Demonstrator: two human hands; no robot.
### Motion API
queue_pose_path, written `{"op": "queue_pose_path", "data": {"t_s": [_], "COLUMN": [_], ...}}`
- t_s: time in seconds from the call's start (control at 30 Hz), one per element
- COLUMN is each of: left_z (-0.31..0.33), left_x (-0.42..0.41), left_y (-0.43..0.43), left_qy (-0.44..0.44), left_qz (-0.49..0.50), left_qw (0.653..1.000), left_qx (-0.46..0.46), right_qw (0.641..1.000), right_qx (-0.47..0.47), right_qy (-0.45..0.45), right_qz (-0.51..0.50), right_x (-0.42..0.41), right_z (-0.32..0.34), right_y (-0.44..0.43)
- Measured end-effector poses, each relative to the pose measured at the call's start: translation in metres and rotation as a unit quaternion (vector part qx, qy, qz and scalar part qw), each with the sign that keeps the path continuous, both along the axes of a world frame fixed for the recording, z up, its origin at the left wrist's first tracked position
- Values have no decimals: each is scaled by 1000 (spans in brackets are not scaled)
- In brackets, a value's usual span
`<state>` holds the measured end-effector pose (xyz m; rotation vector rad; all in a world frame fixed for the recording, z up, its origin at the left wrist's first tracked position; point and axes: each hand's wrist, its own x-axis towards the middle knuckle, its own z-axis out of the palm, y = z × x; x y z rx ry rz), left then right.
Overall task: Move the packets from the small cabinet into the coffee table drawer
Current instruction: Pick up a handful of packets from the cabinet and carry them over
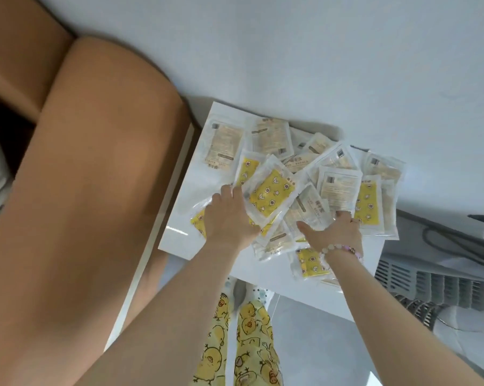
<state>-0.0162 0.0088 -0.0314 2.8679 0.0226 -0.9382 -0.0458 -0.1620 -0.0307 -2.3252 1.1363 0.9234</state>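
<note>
Centre frame: my left hand (229,215) and right hand (336,235) among packets (271,192) on white cabinet top (179,238) beside tan sofa (82,176); fingers buried, grip unclear.

Glossy plastic packets (271,195), glossy cabinet top (179,238)

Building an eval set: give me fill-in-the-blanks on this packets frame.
1. The packets lie on a ___ cabinet.
2. The bracelet is on the ___ wrist.
3. The left hand and right hand both touch the ___.
Missing: white; right; packets.
</note>
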Motion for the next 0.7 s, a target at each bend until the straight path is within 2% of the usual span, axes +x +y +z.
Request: {"op": "queue_pose_path", "data": {"t_s": [0.1,0.23,0.43,0.6,0.7], "left_z": [-21,-37,-39,-34,-30], "left_x": [3,0,4,9,9], "left_y": [-20,-41,-46,-38,-40], "left_qy": [-19,-21,-49,-47,-40], "left_qz": [-47,-27,-74,-73,-47], "left_qw": [998,999,996,996,997], "left_qx": [-28,-23,16,-21,-41], "right_qw": [997,989,985,984,986], "right_qx": [-22,-26,-20,-13,-39], "right_qy": [-5,-23,-46,-78,-93], "right_qz": [-78,-147,-166,-158,-130], "right_x": [10,1,-3,-2,0], "right_z": [-19,-31,-30,-27,-28], "right_y": [5,11,11,8,3]}}
